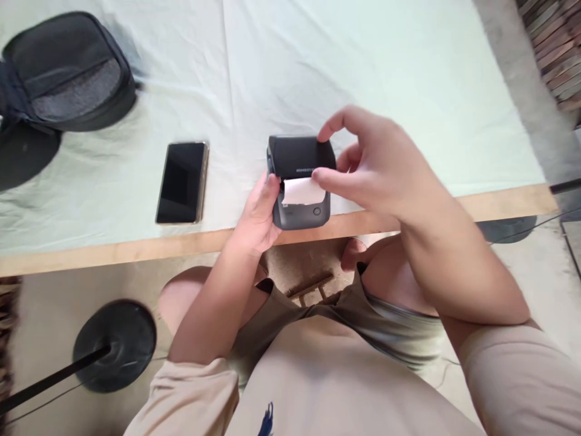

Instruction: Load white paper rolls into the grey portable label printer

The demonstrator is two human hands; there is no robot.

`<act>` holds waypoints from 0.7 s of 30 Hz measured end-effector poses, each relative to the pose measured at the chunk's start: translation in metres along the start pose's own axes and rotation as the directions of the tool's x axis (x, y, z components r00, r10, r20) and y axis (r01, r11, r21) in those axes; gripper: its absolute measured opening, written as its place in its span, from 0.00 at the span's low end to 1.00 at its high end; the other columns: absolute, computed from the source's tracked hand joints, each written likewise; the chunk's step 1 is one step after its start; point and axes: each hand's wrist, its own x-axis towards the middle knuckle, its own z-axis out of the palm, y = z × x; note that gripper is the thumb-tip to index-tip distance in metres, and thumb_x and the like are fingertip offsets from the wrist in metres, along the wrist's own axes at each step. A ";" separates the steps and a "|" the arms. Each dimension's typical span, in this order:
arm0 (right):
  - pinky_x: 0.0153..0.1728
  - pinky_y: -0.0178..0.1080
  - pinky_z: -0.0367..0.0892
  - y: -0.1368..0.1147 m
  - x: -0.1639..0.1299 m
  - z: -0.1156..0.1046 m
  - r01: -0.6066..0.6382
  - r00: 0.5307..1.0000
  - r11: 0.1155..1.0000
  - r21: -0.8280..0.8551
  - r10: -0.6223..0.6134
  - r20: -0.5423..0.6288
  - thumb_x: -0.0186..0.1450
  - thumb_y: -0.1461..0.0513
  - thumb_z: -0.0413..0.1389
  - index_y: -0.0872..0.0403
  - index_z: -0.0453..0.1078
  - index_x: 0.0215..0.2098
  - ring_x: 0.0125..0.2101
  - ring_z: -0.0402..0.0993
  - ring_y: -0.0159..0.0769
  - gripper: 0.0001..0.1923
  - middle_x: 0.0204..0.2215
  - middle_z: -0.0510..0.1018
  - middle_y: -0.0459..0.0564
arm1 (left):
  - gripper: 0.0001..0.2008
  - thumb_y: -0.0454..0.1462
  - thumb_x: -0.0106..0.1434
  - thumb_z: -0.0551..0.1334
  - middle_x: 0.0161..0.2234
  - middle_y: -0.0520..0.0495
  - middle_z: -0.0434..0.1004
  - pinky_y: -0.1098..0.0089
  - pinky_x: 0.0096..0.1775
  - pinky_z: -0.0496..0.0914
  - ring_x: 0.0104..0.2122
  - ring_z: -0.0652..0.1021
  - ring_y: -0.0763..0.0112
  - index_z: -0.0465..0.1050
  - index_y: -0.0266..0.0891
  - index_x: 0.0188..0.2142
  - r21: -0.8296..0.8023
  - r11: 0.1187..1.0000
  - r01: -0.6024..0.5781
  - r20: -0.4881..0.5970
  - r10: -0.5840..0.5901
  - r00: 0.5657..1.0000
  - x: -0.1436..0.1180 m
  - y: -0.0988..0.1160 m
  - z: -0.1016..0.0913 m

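A small dark grey and black portable label printer (299,154) is held at the table's front edge. A short white paper strip (303,191) sticks out of the slot between its black lid and its grey front, which bears a round button. My left hand (262,209) is closed around the printer's left side, thumb at the slot's end. From the right, my right hand (370,160) grips the lid, its index finger at the far right corner and its thumb at the front edge, beside the paper. The other right fingers curl by the printer's side, partly hidden.
A smartphone (181,183) with a dark screen lies left of the printer on the pale cloth (408,54). Farther left is an opened black case (68,72). The table's wooden edge (136,249) runs before me. A round black stand base (115,345) rests on the floor.
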 end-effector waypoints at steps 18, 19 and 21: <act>0.30 0.43 0.57 0.007 -0.002 0.014 0.253 0.964 0.833 -0.492 -0.258 0.059 0.70 0.65 0.56 0.48 0.79 0.46 0.31 0.78 0.41 0.11 0.38 0.87 0.49 | 0.31 0.59 0.66 0.75 0.58 0.42 0.87 0.56 0.66 0.79 0.71 0.78 0.46 0.79 0.45 0.60 0.043 0.999 0.013 0.022 -0.014 1.000 -0.001 0.000 -0.001; 0.29 0.44 0.53 0.005 -0.002 0.015 0.230 0.971 0.783 -0.578 -0.221 0.087 0.70 0.65 0.56 0.48 0.80 0.49 0.32 0.79 0.44 0.14 0.38 0.88 0.51 | 0.32 0.59 0.64 0.76 0.57 0.41 0.87 0.56 0.65 0.80 0.70 0.79 0.46 0.80 0.44 0.58 0.050 0.999 0.021 0.038 -0.023 0.999 -0.001 0.001 -0.002; 0.28 0.43 0.49 0.001 0.000 0.018 0.201 0.979 0.717 -0.667 -0.162 0.121 0.70 0.64 0.56 0.48 0.81 0.54 0.33 0.80 0.48 0.17 0.39 0.88 0.54 | 0.32 0.59 0.62 0.78 0.56 0.41 0.87 0.56 0.63 0.80 0.67 0.81 0.46 0.80 0.44 0.56 0.066 0.997 0.042 0.062 -0.046 0.997 -0.001 0.001 -0.003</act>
